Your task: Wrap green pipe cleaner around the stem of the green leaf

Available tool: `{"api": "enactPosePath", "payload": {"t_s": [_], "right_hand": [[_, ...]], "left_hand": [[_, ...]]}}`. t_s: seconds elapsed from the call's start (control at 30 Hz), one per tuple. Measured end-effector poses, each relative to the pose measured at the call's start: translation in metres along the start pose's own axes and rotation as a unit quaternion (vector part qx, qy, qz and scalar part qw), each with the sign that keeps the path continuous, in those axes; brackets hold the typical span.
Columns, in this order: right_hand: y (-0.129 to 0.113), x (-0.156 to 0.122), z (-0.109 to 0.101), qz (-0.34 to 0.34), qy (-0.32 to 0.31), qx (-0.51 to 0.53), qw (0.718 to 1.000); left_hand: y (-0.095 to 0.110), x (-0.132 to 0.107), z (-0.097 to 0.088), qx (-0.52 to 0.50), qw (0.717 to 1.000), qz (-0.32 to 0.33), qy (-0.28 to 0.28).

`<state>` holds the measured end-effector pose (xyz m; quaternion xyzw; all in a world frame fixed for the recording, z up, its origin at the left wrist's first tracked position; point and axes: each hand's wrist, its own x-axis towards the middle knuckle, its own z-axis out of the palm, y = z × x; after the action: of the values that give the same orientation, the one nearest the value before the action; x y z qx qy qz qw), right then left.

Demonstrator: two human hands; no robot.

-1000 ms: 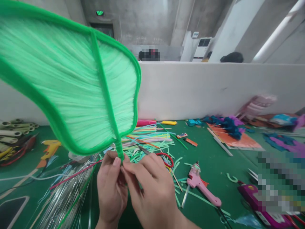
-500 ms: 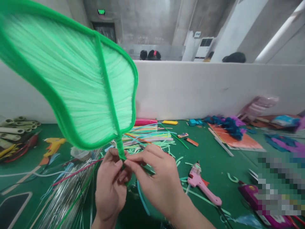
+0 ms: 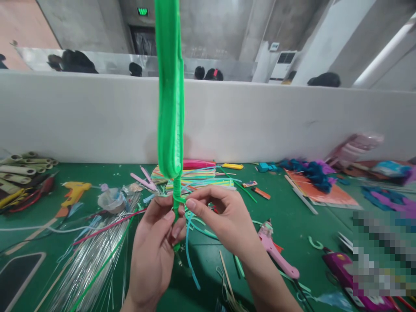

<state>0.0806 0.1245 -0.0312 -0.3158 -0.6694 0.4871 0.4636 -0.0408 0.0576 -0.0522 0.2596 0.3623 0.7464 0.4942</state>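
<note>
A large green leaf made of pipe cleaners point(image 3: 170, 108) stands upright, turned edge-on, its top cut off by the upper border. Around its wrapped stem point(image 3: 177, 188) the fingers of my left hand point(image 3: 156, 242) are closed. My right hand point(image 3: 224, 216) pinches, between thumb and forefinger, the end of a green strip point(image 3: 182, 199), which looks like pipe cleaner and runs off the side of the stem. The lower tip of the stem shows beneath my left fingers.
A pink glue gun point(image 3: 276, 251) lies right of my hands, a yellow glue gun point(image 3: 76, 193) at left. Wire bundles point(image 3: 94, 255), coloured pipe cleaners point(image 3: 201, 184), a purple tool point(image 3: 347, 277) and a phone-like slab point(image 3: 21, 281) lie around. A white partition point(image 3: 243, 121) stands behind.
The leaf has turned about its stem from showing its broad face to showing its edge. Both hands are a little higher and further right, with the strip's end now drawn out sideways.
</note>
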Motion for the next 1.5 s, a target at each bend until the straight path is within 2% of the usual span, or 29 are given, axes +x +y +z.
{"api": "enactPosePath", "payload": {"t_s": [0.27,0.4,0.53,0.73,0.83,0.93,1.03,1.1,1.27,1.33,1.43,1.5], "right_hand": [[-0.006,-0.002,0.005,-0.034,-0.001,-0.021,0.999],[-0.012,-0.003,0.004,-0.045,-0.012,-0.041,0.998],[-0.016,-0.003,0.001,-0.041,-0.003,-0.069,0.997],[-0.007,0.0,-0.001,-0.063,-0.004,-0.101,0.993],[-0.004,0.0,-0.002,-0.068,-0.016,-0.139,0.988],[-0.004,0.0,-0.003,-0.059,-0.05,-0.165,0.983],[-0.001,0.003,-0.003,-0.045,-0.075,-0.128,0.988],[0.004,0.006,-0.004,-0.03,-0.065,-0.095,0.993],[0.015,0.013,-0.008,-0.048,-0.011,-0.035,0.998],[0.019,0.013,-0.009,-0.065,-0.005,-0.022,0.998],[0.025,0.013,-0.008,-0.068,0.008,0.009,0.998],[0.028,0.013,-0.008,-0.061,0.012,0.013,0.998]], "left_hand": [[-0.005,0.005,0.0,0.017,0.998,0.003,0.053],[-0.005,0.004,0.0,0.008,0.998,0.008,0.055],[-0.007,0.002,0.002,0.03,0.997,0.039,0.065],[-0.009,0.004,0.004,0.04,0.997,0.053,0.04],[-0.013,0.01,0.0,0.079,0.994,0.065,0.032],[-0.02,0.014,-0.006,0.162,0.979,0.117,0.038],[-0.025,0.016,-0.01,0.25,0.957,0.144,0.029],[-0.026,0.016,-0.01,0.277,0.95,0.141,0.017],[-0.022,0.018,-0.011,0.23,0.97,0.068,-0.04],[-0.02,0.018,-0.011,0.239,0.968,0.055,-0.062],[-0.017,0.017,-0.01,0.305,0.948,0.081,-0.031],[-0.017,0.016,-0.008,0.363,0.925,0.114,0.002]]}}
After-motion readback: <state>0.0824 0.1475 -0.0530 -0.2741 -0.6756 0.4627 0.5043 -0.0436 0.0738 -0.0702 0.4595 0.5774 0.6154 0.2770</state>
